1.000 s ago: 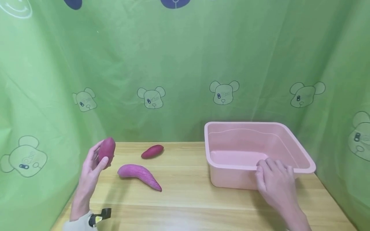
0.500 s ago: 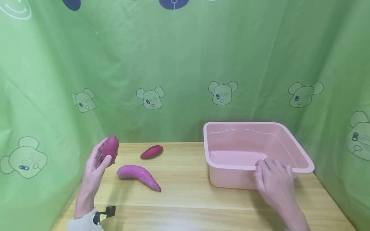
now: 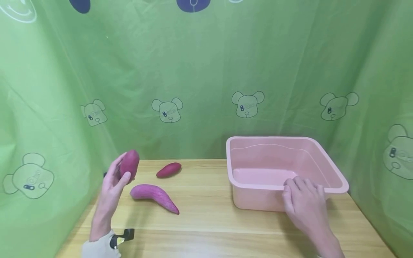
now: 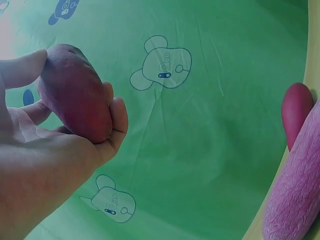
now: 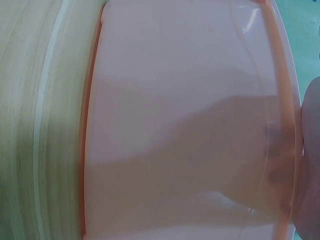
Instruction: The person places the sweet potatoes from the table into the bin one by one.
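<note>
Held upright above the table, a plump purple-red sweet potato [image 4: 75, 92] sits between the thumb and curled fingers of my left hand [image 3: 112, 186]. On the table to its right lie a curved, lighter purple root [image 3: 155, 195], perhaps a long sweet potato, and farther back a smaller dark red sweet potato [image 3: 169, 170]. My right hand [image 3: 304, 206] grips the near rim of a pink plastic basin [image 3: 258, 197], fingers curled over the edge. The right wrist view shows the basin's outer wall with the hand's shadow on it, and part of the hand at the right edge.
The wooden table [image 3: 200, 229] runs up to a green curtain [image 3: 200, 71] printed with bear heads, which encloses the back and both sides. The basin stands at the back right. A black strap device [image 3: 122, 238] sits on my left wrist.
My left hand has moved a little to the right and slightly up, carrying the sweet potato. My right hand stays on the basin's rim, and the things on the table lie as before.
</note>
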`<act>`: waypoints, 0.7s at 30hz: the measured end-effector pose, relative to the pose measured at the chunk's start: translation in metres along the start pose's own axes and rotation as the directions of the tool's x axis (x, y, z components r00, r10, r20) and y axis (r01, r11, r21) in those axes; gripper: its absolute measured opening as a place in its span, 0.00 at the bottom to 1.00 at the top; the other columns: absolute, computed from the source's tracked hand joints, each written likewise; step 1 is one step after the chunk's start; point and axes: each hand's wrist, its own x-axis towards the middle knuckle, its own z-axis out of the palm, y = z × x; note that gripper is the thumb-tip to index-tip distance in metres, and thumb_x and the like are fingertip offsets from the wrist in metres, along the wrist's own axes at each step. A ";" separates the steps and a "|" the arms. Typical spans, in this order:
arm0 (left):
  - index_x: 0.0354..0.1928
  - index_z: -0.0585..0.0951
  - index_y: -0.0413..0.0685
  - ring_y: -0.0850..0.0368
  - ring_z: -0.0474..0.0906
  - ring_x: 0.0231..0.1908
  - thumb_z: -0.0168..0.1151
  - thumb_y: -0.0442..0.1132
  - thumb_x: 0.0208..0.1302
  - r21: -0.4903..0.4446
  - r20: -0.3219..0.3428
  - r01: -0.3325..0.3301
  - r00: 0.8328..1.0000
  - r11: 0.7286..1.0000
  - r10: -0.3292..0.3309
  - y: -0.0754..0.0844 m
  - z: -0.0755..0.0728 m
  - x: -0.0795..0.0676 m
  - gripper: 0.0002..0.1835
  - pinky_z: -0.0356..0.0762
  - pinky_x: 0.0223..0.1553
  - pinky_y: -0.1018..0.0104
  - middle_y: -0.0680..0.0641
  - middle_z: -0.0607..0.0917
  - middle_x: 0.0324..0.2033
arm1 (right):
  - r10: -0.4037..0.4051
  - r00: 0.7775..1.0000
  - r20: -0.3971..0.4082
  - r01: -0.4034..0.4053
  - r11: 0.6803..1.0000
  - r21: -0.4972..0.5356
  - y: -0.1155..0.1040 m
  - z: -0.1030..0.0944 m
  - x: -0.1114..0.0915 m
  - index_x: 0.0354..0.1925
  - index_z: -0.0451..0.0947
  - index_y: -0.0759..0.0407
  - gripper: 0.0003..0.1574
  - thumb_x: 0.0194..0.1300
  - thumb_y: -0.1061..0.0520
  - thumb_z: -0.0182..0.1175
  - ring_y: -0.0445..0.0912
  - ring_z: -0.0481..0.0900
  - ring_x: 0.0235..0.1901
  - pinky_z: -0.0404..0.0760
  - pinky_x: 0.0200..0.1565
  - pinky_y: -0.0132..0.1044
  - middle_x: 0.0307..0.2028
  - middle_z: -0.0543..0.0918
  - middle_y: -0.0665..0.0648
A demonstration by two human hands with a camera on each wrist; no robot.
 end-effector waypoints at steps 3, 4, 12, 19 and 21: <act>0.77 0.63 0.44 0.55 0.77 0.59 0.51 0.27 0.76 -0.008 -0.009 0.000 1.000 1.000 0.000 0.002 0.004 0.001 0.29 0.82 0.50 0.69 0.45 0.75 0.65 | -0.001 1.000 0.001 0.001 1.000 -0.005 0.000 0.000 0.000 0.34 0.73 0.56 0.13 0.71 0.54 0.44 0.53 0.68 0.31 0.65 0.40 0.55 0.30 0.74 0.55; 0.77 0.63 0.44 0.54 0.77 0.58 0.51 0.27 0.76 -0.010 -0.012 -0.002 1.000 1.000 0.002 0.002 0.006 0.002 0.29 0.83 0.50 0.69 0.44 0.75 0.64 | -0.001 1.000 0.001 0.001 1.000 -0.006 0.000 0.000 0.000 0.34 0.73 0.56 0.13 0.71 0.54 0.44 0.54 0.68 0.31 0.65 0.40 0.55 0.30 0.74 0.55; 0.77 0.64 0.44 0.54 0.78 0.58 0.52 0.27 0.76 -0.017 -0.011 0.014 1.000 1.000 -0.014 -0.001 0.013 0.004 0.30 0.83 0.49 0.69 0.45 0.75 0.64 | 0.010 1.000 0.007 -0.010 1.000 -0.004 0.000 0.000 0.000 0.33 0.74 0.55 0.14 0.72 0.54 0.44 0.53 0.69 0.31 0.65 0.40 0.55 0.30 0.75 0.55; 0.77 0.64 0.46 0.52 0.77 0.58 0.52 0.28 0.76 -0.026 0.004 0.006 1.000 1.000 -0.005 0.001 0.020 0.009 0.30 0.83 0.49 0.68 0.42 0.74 0.65 | 0.015 1.000 0.007 -0.015 1.000 -0.008 0.000 0.000 0.001 0.34 0.74 0.56 0.14 0.72 0.54 0.45 0.53 0.68 0.31 0.64 0.38 0.53 0.30 0.76 0.55; 0.77 0.63 0.46 0.52 0.77 0.58 0.52 0.29 0.76 -0.031 0.015 0.004 1.000 1.000 -0.004 0.002 0.022 0.011 0.30 0.83 0.50 0.67 0.42 0.73 0.66 | 0.015 1.000 0.011 -0.015 1.000 -0.006 0.000 0.000 0.001 0.34 0.74 0.56 0.14 0.72 0.54 0.45 0.53 0.68 0.31 0.64 0.38 0.53 0.30 0.76 0.55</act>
